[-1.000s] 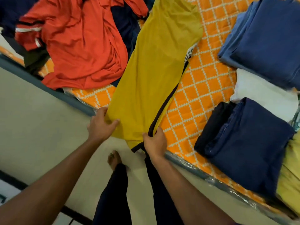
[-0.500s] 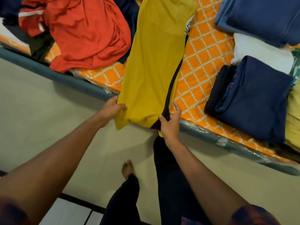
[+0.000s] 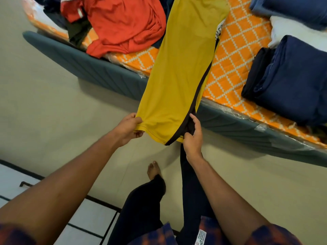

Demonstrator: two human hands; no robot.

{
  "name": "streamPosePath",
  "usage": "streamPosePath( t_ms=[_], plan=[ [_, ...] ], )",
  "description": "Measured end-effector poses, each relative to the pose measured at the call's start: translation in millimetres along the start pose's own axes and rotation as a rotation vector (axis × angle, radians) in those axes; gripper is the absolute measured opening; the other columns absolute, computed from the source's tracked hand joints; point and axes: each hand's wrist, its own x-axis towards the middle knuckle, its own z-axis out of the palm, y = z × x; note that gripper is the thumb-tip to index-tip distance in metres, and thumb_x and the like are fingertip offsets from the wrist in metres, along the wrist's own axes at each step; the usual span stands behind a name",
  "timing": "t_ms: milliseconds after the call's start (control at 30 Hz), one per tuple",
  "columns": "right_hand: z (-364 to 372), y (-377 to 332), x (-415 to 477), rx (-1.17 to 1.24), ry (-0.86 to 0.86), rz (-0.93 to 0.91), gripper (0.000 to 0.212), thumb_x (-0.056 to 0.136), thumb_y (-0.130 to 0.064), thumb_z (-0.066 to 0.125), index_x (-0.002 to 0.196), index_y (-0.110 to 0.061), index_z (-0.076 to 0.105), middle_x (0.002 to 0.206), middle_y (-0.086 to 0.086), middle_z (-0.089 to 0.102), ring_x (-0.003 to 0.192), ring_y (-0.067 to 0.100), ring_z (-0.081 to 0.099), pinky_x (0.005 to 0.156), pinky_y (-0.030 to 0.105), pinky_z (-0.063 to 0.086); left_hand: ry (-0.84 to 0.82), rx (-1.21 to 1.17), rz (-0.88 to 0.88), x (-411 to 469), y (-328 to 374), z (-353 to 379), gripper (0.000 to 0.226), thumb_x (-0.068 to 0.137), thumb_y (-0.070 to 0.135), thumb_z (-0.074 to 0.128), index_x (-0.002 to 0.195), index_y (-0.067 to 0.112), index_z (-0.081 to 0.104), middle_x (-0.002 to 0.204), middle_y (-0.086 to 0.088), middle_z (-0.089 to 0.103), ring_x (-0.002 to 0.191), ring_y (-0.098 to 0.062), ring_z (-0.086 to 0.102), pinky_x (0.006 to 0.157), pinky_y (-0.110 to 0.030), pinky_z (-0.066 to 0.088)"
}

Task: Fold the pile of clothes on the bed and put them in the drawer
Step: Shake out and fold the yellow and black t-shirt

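Observation:
A mustard-yellow garment (image 3: 178,71) with a black side stripe stretches from the bed out over its near edge. My left hand (image 3: 128,129) pinches the left corner of its hem. My right hand (image 3: 192,137) grips the right corner at the black stripe. The hem hangs in the air above the floor, off the orange-patterned bed (image 3: 230,55). An unfolded red garment (image 3: 123,23) lies crumpled on the bed to the left, over darker clothes.
Folded navy clothes (image 3: 292,80) sit on the bed at the right, with a white piece (image 3: 290,32) and a blue folded stack (image 3: 292,9) behind. The grey bed frame (image 3: 99,71) runs diagonally. My legs and bare foot (image 3: 154,170) stand on the beige floor.
Both hands have pulled the yellow garment's hem back off the bed edge toward me, and the view has shifted so the bed sits higher and further right.

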Motion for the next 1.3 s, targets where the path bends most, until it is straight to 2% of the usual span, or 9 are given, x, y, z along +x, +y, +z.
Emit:
streamPosePath(
  t_ms=[100, 233, 433, 533, 700, 867, 1067, 1167, 1300],
  plan=[
    [-6.2, 0.0, -2.1, -0.247, -0.19, -0.095, 0.074, 0.088, 0.017, 0.038, 0.138, -0.031, 0.061, 0.144, -0.012, 0.052, 0.124, -0.01, 0.048, 0.104, 0.01, 0.041, -0.016, -0.075, -0.015, -5.9, -3.5, -0.9, 0.013, 0.1, 0.006, 0.048, 0.094, 0.017, 0.051, 0.08, -0.007, 0.056, 0.064, -0.018, 0.052, 0.06, -0.031, 0.047],
    [-10.7, -6.5, -0.5, -0.366, -0.215, -0.047, 0.06, 0.084, 0.017, 0.041, 0.116, -0.02, 0.076, 0.126, 0.0, 0.066, 0.1, 0.005, 0.064, 0.072, 0.011, 0.054, -0.018, -0.096, -0.024, -10.5, -4.6, -1.7, 0.01, 0.101, 0.007, 0.047, 0.103, 0.015, 0.052, 0.081, -0.007, 0.057, 0.059, -0.016, 0.051, 0.061, -0.031, 0.048],
    [-39.1, -4.4, -12.0, -0.491, -0.539, -0.107, 0.092, 0.072, 0.022, 0.048, 0.143, -0.035, 0.056, 0.146, -0.009, 0.054, 0.121, 0.014, 0.062, 0.09, 0.025, 0.055, 0.007, -0.096, 0.013, -33.9, -8.7, -5.3, 0.04, 0.1, 0.005, 0.048, 0.135, 0.025, 0.047, 0.106, -0.011, 0.059, 0.065, -0.018, 0.054, 0.057, -0.031, 0.05],
    [-48.6, -3.9, -30.8, -0.65, -0.459, -0.27, 0.083, 0.068, 0.02, 0.052, 0.135, -0.028, 0.065, 0.134, -0.002, 0.066, 0.125, 0.016, 0.06, 0.1, 0.027, 0.051, -0.012, -0.131, 0.044, -57.9, -11.2, -10.3, 0.057, 0.1, 0.002, 0.048, 0.145, 0.037, 0.042, 0.12, -0.01, 0.057, 0.063, -0.018, 0.054, 0.056, -0.031, 0.051],
    [-51.8, -19.2, -40.7, -0.737, -0.278, -0.531, 0.055, 0.068, 0.014, 0.068, 0.108, -0.021, 0.079, 0.101, 0.007, 0.077, 0.091, 0.031, 0.072, 0.075, 0.039, 0.059, -0.133, -0.306, 0.053, -98.7, -5.0, -3.1, 0.067, 0.098, -0.003, 0.039, 0.148, 0.042, 0.041, 0.133, -0.005, 0.057, 0.051, -0.011, 0.048, 0.054, -0.028, 0.049],
    [-41.9, -55.2, -28.0, -0.685, -0.194, -0.595, 0.015, 0.081, -0.017, 0.083, 0.094, -0.026, 0.079, 0.096, 0.001, 0.05, 0.094, 0.019, 0.045, 0.068, 0.028, 0.035, -0.122, -0.42, 0.039, -109.5, 33.0, 18.6, 0.06, 0.099, 0.0, 0.036, 0.144, 0.038, 0.049, 0.132, -0.002, 0.06, 0.048, -0.008, 0.047, 0.055, -0.025, 0.05],
    [-59.2, -146.2, 51.9, -0.397, -0.234, -0.507, 0.015, 0.074, -0.017, 0.063, 0.084, -0.028, 0.066, 0.116, -0.008, 0.057, 0.109, 0.012, 0.052, 0.088, 0.018, 0.041, -0.032, -0.374, -0.048, -61.9, 159.3, 57.8, 0.016, 0.08, 0.011, 0.059, 0.095, 0.016, 0.065, 0.056, 0.008, 0.058, 0.039, 0.0, 0.05, 0.052, -0.019, 0.043],
    [-56.9, -204.1, 133.7, -0.292, -0.206, -0.407, 0.015, 0.084, -0.013, 0.059, 0.08, -0.027, 0.056, 0.074, -0.018, 0.055, 0.07, -0.001, 0.05, 0.064, 0.022, 0.037, -0.027, -0.406, -0.019, -1.6, 255.5, 89.4, 0.025, 0.093, 0.01, 0.042, 0.077, 0.016, 0.06, 0.054, 0.009, 0.063, 0.041, 0.001, 0.056, 0.048, -0.013, 0.044],
    [-47.7, -258.7, 273.5, -0.214, -0.085, -0.338, 0.019, 0.083, -0.015, 0.062, 0.07, -0.027, 0.055, 0.063, -0.014, 0.053, 0.06, -0.003, 0.047, 0.062, 0.031, 0.036, -0.092, -0.367, 0.127, 90.2, 369.0, 140.4, 0.016, 0.092, 0.018, 0.048, 0.09, 0.015, 0.064, 0.071, 0.002, 0.072, 0.057, -0.003, 0.067, 0.058, -0.018, 0.051]
  ],
)
